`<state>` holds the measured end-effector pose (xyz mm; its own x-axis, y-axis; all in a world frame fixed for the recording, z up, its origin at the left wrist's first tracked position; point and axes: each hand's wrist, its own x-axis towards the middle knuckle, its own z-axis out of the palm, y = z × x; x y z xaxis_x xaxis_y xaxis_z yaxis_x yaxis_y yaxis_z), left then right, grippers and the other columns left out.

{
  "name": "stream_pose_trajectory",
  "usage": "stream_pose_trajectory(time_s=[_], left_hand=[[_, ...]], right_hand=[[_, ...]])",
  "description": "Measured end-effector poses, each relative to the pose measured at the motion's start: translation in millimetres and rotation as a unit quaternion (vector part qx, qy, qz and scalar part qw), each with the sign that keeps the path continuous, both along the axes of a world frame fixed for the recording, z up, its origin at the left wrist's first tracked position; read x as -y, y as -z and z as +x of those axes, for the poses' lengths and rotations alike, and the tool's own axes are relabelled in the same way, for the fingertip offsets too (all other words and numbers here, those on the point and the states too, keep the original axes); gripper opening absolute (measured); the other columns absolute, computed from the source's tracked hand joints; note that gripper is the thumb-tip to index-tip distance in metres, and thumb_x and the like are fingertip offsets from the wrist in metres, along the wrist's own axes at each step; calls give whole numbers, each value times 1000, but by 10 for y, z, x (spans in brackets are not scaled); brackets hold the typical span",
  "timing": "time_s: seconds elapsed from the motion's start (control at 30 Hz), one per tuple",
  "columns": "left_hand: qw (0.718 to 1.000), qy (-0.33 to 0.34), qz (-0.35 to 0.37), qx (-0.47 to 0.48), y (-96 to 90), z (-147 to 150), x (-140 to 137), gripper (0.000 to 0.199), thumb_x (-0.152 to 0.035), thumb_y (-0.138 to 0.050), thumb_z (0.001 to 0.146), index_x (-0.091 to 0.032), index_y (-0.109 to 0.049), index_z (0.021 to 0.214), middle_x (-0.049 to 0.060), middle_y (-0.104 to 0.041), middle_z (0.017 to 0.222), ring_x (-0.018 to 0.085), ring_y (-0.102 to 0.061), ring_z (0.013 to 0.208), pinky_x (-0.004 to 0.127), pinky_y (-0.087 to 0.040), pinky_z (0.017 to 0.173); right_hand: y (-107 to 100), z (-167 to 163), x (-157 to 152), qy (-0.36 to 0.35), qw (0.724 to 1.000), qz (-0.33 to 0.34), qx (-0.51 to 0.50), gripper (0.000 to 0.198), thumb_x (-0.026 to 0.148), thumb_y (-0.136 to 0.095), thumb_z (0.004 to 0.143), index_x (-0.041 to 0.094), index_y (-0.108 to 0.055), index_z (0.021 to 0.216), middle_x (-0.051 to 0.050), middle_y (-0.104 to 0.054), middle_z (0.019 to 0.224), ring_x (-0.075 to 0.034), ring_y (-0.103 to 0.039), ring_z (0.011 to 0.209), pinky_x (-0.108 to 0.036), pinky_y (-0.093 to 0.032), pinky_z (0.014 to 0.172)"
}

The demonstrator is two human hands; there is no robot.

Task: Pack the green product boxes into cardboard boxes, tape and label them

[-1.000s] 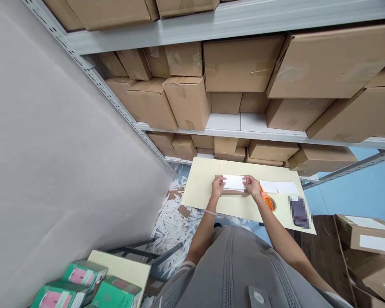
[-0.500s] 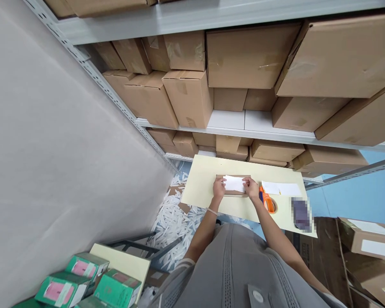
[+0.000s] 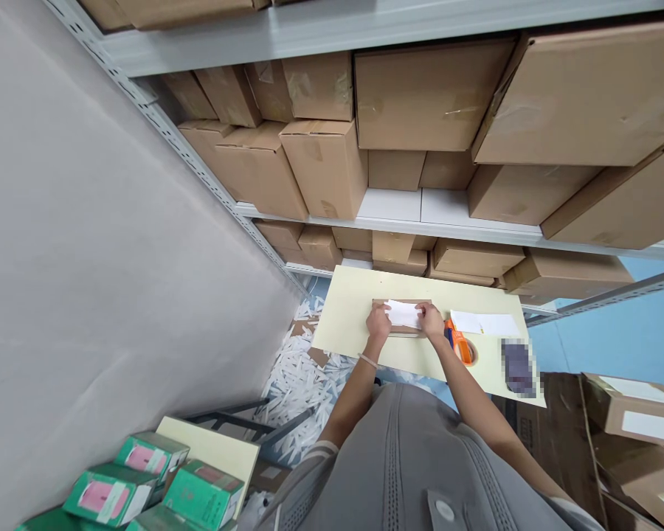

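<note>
A small cardboard box [image 3: 406,332] lies on the pale yellow tabletop [image 3: 348,295] in front of me. Over its top face is a white paper label [image 3: 403,314]. My left hand [image 3: 378,321] is closed at the label's left edge, and my right hand [image 3: 431,320] pinches its right edge. Whether the label is stuck down I cannot tell. Just right of the right hand lies an orange tape dispenser [image 3: 462,346] with a roll of tape. Beyond it are more white label sheets [image 3: 495,324].
Metal shelving [image 3: 392,227] full of cardboard boxes rises behind the table. A pixelated dark object [image 3: 519,367] sits at the table's right end. Paper strips [image 3: 296,380] cover the floor at left. Green boxes [image 3: 202,494] stand lower left, labelled cartons [image 3: 636,409] lower right.
Almost nothing differs. Both hands stay at the label's ends, with the fingers of the right hand shifted slightly. The whole view has moved by a small amount.
</note>
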<state>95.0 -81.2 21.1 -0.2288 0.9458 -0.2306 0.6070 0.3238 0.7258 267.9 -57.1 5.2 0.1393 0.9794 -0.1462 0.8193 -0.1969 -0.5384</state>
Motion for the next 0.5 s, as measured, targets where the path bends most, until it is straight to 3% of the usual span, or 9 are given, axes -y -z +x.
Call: stream_pose_trajectory(time_s=[0.17, 0.33, 0.5], left_hand=[[997, 39, 10, -71, -44, -7, 11, 32, -7, -56, 84, -26, -71, 105, 4, -57, 128, 15, -66, 90, 30, -52, 89], [994, 38, 58, -82, -37, -17, 21, 32, -4, -59, 79, -26, -71, 99, 3, -59, 121, 12, -66, 78, 27, -52, 83], [992, 50, 65, -92, -66, -44, 19, 30, -5, -60, 79, -26, -72, 97, 5, -60, 118, 17, -66, 86, 27, -50, 85]], right_hand=[[-87, -50, 14, -22, 999, -19, 46, 33, 6, -49, 85, 22, -68, 107, -10, -64, 113, -20, -64, 92, -28, -44, 76], [-153, -94, 49, -39, 995, -33, 81, 36, 7, -46, 88, 23, -67, 112, -11, -61, 112, -21, -65, 89, -29, -44, 73], [-208, -127, 71, -41, 993, -38, 104, 39, 9, -45, 88, 22, -66, 118, -13, -56, 116, -22, -66, 88, -33, -46, 77]])
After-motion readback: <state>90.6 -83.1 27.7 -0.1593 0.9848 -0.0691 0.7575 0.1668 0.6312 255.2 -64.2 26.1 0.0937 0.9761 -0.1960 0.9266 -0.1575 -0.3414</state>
